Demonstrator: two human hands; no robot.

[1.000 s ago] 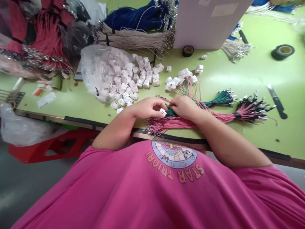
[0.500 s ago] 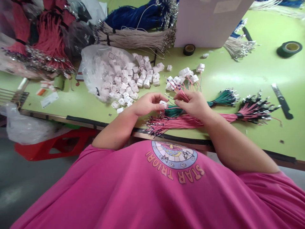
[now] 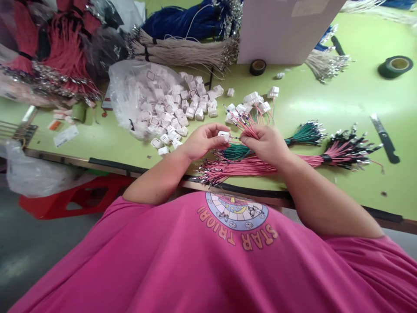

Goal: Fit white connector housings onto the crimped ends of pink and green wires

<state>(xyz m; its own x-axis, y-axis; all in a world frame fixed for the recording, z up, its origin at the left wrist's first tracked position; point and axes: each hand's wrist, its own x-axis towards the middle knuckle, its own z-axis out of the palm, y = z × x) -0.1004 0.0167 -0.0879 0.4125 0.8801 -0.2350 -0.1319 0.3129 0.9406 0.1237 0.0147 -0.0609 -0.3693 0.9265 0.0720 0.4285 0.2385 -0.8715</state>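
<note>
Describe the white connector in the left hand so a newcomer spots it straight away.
On the green table, find the pile of white connectors. Nearer the wearer, at the pile's right, is the left hand. The small white connector pinched there is yours: alone among its neighbours, it is held.

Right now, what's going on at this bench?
A person's left hand pinches a white connector. The right hand holds a small bunch of pink wires close to it; whether a wire tip is in the connector is too small to tell. Green and pink wire bundles lie by the hands. Loose connectors are heaped at a plastic bag, and several wired ones lie beyond the right hand.
</note>
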